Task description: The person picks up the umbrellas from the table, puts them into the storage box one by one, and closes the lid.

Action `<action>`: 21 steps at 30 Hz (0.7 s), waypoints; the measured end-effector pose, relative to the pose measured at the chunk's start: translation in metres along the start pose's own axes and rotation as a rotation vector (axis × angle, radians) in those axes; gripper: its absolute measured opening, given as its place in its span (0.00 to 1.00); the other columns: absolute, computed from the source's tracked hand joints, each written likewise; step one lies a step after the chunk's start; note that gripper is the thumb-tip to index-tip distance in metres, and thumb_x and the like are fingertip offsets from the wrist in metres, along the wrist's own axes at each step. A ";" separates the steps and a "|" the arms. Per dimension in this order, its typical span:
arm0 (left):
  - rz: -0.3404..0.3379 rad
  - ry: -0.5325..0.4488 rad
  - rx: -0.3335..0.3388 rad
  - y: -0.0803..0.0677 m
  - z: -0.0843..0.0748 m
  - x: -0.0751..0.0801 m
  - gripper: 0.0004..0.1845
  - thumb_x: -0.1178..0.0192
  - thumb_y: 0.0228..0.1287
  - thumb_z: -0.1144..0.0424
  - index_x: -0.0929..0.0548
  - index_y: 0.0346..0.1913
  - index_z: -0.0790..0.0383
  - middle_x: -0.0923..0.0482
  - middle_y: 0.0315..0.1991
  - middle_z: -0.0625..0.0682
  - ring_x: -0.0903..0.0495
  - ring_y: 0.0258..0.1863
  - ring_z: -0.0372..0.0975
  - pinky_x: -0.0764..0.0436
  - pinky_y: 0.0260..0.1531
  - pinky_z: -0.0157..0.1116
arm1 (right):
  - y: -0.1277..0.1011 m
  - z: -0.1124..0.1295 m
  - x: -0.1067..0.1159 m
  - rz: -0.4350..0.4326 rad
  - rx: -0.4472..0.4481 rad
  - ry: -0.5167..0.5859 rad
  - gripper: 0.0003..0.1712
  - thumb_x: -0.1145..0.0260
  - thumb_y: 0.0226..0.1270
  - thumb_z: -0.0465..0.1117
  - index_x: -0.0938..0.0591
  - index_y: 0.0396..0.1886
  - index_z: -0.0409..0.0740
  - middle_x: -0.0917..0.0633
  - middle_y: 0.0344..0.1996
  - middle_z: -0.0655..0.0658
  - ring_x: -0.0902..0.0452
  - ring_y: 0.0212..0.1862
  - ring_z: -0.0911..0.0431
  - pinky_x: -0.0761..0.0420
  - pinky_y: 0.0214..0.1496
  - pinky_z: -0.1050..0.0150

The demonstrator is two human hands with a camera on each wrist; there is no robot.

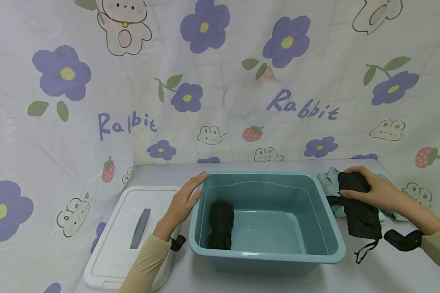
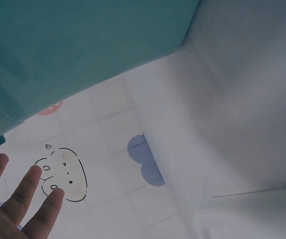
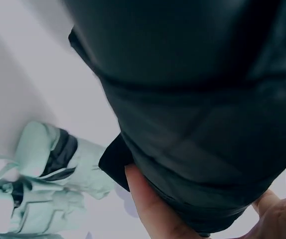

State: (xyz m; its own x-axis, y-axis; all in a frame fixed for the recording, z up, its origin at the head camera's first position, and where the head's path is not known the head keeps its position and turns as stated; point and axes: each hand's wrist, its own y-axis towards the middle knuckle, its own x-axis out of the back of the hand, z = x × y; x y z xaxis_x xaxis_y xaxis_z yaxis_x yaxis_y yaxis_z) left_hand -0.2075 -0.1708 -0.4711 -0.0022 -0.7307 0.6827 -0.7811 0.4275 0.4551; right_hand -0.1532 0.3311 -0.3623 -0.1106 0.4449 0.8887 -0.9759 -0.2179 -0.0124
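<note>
While the left hand (image 1: 183, 201) rests with straight fingers against the left wall of the tub (image 1: 315, 195), a folded black umbrella (image 1: 221, 226) lies inside it. Right of the tub, the right hand (image 1: 370, 189) grips a second black umbrella (image 1: 357, 207) lying on a pale green one (image 1: 328, 185); its dangling strap (image 1: 364, 250) could snag the rim, I'd judge.

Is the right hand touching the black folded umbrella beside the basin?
Touching. The head view shows the right hand gripping the black umbrella; the right wrist view shows fingers curled against its fabric.
</note>
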 end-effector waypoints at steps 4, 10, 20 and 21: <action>0.001 0.004 0.001 0.000 0.000 -0.001 0.24 0.63 0.73 0.50 0.40 0.70 0.46 0.43 0.70 0.48 0.44 0.70 0.41 0.39 0.60 0.57 | 0.002 0.008 0.005 -0.002 0.005 -0.004 0.39 0.36 0.60 0.52 0.41 0.63 0.40 0.27 0.46 0.25 0.26 0.36 0.42 0.29 0.30 0.58; 0.004 -0.001 0.004 -0.001 0.000 -0.001 0.24 0.63 0.74 0.50 0.40 0.70 0.45 0.44 0.71 0.47 0.45 0.70 0.40 0.39 0.61 0.56 | 0.004 0.023 0.013 0.044 -0.019 0.020 0.40 0.38 0.61 0.54 0.43 0.65 0.41 0.31 0.52 0.24 0.26 0.42 0.36 0.25 0.34 0.51; -0.009 -0.003 0.022 -0.002 0.000 -0.001 0.24 0.62 0.74 0.50 0.40 0.70 0.43 0.44 0.71 0.44 0.45 0.70 0.39 0.39 0.61 0.56 | 0.014 0.046 0.019 0.047 0.009 0.055 0.39 0.38 0.61 0.54 0.43 0.65 0.44 0.31 0.54 0.27 0.27 0.45 0.36 0.24 0.36 0.49; -0.008 -0.003 0.021 -0.002 0.000 -0.002 0.24 0.62 0.74 0.51 0.40 0.70 0.43 0.44 0.71 0.44 0.45 0.70 0.39 0.39 0.61 0.56 | 0.015 0.048 0.019 0.046 0.015 0.054 0.39 0.37 0.61 0.54 0.43 0.65 0.44 0.31 0.54 0.27 0.27 0.45 0.36 0.24 0.37 0.49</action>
State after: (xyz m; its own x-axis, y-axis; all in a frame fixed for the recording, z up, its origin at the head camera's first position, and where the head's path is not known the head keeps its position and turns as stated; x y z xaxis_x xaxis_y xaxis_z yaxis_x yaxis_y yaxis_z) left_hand -0.2061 -0.1702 -0.4730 0.0021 -0.7360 0.6770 -0.7938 0.4105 0.4488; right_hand -0.1608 0.2949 -0.3236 -0.1655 0.4807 0.8611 -0.9668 -0.2516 -0.0454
